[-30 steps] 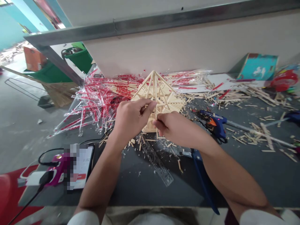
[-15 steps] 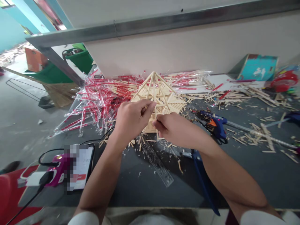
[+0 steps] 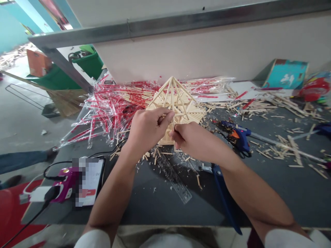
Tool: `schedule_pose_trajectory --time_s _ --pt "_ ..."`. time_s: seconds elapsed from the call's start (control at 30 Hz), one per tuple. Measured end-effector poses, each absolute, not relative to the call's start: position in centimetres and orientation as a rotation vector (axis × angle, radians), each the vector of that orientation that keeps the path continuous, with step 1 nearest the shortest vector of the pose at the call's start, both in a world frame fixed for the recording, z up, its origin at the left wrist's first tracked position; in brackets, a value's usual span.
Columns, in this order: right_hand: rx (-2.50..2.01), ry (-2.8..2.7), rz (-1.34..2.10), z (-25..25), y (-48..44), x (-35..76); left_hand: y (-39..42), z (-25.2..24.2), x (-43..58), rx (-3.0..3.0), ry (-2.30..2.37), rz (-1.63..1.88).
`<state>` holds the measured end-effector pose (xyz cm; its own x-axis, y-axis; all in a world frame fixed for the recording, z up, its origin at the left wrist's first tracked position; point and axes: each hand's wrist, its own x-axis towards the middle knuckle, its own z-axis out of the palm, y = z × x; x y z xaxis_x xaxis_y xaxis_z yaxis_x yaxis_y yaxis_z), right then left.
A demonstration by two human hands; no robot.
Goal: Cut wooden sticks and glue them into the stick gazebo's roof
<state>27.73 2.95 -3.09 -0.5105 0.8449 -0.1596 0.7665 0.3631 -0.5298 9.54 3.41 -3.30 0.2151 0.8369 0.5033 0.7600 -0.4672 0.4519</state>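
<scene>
A model house of pale wooden sticks (image 3: 178, 100), with a pointed roof frame, stands on the dark table (image 3: 155, 206) ahead of me. My left hand (image 3: 147, 129) is closed against its front, thumb and fingers pinching a thin stick at the roof's lower edge. My right hand (image 3: 192, 139) is curled just to the right, its fingertips pinched on the same small stick near the wall. The front wall of the model is mostly hidden behind both hands.
A heap of red-and-clear plastic wrappers (image 3: 108, 110) lies left of the model. A blue glue gun (image 3: 238, 136), a clear ruler (image 3: 174, 179), blue-handled scissors (image 3: 222, 193), a phone (image 3: 89, 182) and loose stick offcuts (image 3: 279, 144) lie around. A person's leg (image 3: 23, 160) shows at left.
My hands stay on the model, shifted only slightly upward. A person's leg has come into view on the floor at the left.
</scene>
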Motion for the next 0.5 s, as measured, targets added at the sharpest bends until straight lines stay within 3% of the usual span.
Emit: schedule_pose_trajectory --time_s 0.5 --pt "-1.468 -2.496 0.790 -3.29 2.80 27.50 3.51 -3.27 9.37 2.354 1.536 1.087"
